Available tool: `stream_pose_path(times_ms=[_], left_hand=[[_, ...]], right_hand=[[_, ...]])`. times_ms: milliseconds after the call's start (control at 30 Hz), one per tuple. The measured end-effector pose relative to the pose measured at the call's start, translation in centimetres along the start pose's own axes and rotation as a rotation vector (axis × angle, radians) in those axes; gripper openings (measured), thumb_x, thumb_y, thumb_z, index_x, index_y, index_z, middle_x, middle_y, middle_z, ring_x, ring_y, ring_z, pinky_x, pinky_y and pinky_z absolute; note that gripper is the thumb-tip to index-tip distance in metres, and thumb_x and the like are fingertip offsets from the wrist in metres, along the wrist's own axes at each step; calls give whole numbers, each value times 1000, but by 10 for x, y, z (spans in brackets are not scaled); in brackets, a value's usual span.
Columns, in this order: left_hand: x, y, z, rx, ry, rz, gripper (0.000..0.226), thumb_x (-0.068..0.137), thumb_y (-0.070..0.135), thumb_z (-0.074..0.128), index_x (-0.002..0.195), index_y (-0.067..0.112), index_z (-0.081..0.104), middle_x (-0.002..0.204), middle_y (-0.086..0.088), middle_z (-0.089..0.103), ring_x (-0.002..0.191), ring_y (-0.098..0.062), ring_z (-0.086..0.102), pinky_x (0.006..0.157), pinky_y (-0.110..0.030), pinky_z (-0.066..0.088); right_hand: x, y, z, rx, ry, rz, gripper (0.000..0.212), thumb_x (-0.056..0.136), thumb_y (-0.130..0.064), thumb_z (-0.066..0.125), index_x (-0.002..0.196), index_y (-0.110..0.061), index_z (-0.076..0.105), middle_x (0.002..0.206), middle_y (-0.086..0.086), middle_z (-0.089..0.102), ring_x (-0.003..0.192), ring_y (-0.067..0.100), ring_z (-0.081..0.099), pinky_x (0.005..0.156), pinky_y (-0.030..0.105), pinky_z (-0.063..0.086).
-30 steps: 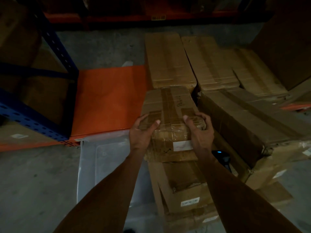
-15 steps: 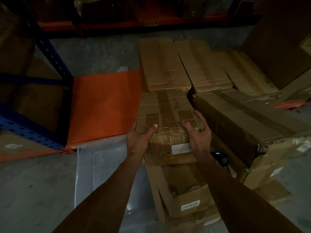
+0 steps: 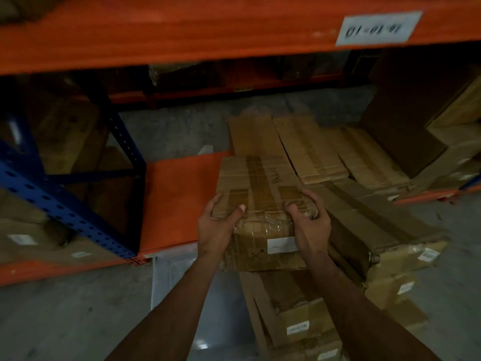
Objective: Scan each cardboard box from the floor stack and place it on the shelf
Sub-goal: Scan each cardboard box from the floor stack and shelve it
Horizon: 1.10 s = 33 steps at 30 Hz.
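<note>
Both hands hold a taped cardboard box [image 3: 260, 201] by its near corners; the left hand [image 3: 214, 226] curls round the left corner with its thumb on top, the right hand [image 3: 309, 220] clasps the right corner; the box is above the floor stack [image 3: 294, 316], near the low orange shelf [image 3: 179, 196]; more cartons [image 3: 309, 147] lie beyond; an orange beam [image 3: 182, 29] carries a white label [image 3: 378, 27].
</note>
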State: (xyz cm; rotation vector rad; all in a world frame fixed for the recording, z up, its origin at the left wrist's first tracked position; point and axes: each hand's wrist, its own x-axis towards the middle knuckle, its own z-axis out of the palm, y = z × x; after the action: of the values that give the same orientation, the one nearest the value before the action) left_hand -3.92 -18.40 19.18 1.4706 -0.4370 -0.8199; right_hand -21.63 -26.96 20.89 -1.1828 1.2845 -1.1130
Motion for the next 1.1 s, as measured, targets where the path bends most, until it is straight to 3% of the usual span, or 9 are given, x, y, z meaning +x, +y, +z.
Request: stream_pose_path(times_ms=[100, 233, 367, 433, 533, 633, 767, 933, 1100], left_hand=[[-20, 63, 0, 11, 2, 62, 67, 68, 31, 90, 128, 30, 61, 109, 7, 74, 102, -11, 70, 88, -33, 58], [-62, 138, 4, -13, -29, 111, 68, 70, 26, 89, 131, 26, 59, 112, 1, 73, 103, -13, 70, 91, -36, 57], [-115, 203, 17, 64, -14, 176, 66, 72, 26, 88, 132, 22, 60, 109, 3, 72, 93, -1, 69, 86, -26, 57], [-142, 230, 25, 81, 2, 207, 66, 72, 28, 88, 132, 21, 60, 101, 11, 71, 86, 6, 68, 80, -18, 56], [-187, 262, 37, 124, -10, 263, 67, 71, 34, 87, 131, 24, 60, 98, 15, 69, 86, 7, 66, 77, -15, 55], [-231, 288, 47, 92, -8, 289, 72, 69, 39, 88, 133, 24, 59, 108, 8, 69, 95, -3, 66, 86, -24, 55], [-277, 319, 56, 15, 11, 350, 67, 67, 36, 88, 128, 23, 63, 97, 19, 68, 80, 12, 65, 67, -7, 49], [-310, 371, 54, -2, -19, 423, 69, 63, 47, 86, 126, 31, 63, 106, 11, 70, 90, 0, 67, 73, -14, 51], [-318, 426, 31, 5, 14, 532, 68, 65, 49, 85, 127, 33, 61, 106, 16, 65, 91, 4, 63, 66, -12, 49]], right_hand=[[-18, -61, -3, 18, 19, -28, 43, 82, -21, 83, 117, -41, 69, 113, -16, 69, 101, 2, 67, 81, 26, 59], [-50, -137, -23, 74, 25, -54, 43, 82, -20, 84, 119, -36, 69, 105, -18, 67, 88, -5, 69, 64, 11, 55], [-86, -203, -57, 101, 24, -102, 41, 83, -19, 83, 119, -29, 69, 103, -18, 61, 78, -19, 63, 53, 3, 46], [-102, -231, -77, 119, 32, -130, 39, 82, -24, 84, 117, -32, 70, 109, -8, 67, 86, -3, 68, 60, 10, 52], [-126, -265, -112, 132, 57, -187, 37, 81, -27, 84, 114, -35, 69, 118, -1, 68, 109, 20, 66, 88, 36, 59], [-145, -302, -144, 103, 52, -249, 36, 79, -29, 85, 109, -40, 69, 112, -10, 68, 110, 20, 65, 94, 45, 57], [-166, -348, -176, 38, 59, -289, 39, 73, -41, 85, 107, -49, 68, 112, -6, 69, 114, 25, 62, 98, 51, 54], [-190, -399, -189, 104, 38, -377, 40, 76, -38, 85, 109, -51, 66, 107, -10, 68, 100, 19, 68, 85, 47, 60], [-205, -446, -166, 199, -32, -448, 39, 79, -31, 84, 110, -47, 65, 108, -9, 65, 95, 15, 68, 65, 29, 59]])
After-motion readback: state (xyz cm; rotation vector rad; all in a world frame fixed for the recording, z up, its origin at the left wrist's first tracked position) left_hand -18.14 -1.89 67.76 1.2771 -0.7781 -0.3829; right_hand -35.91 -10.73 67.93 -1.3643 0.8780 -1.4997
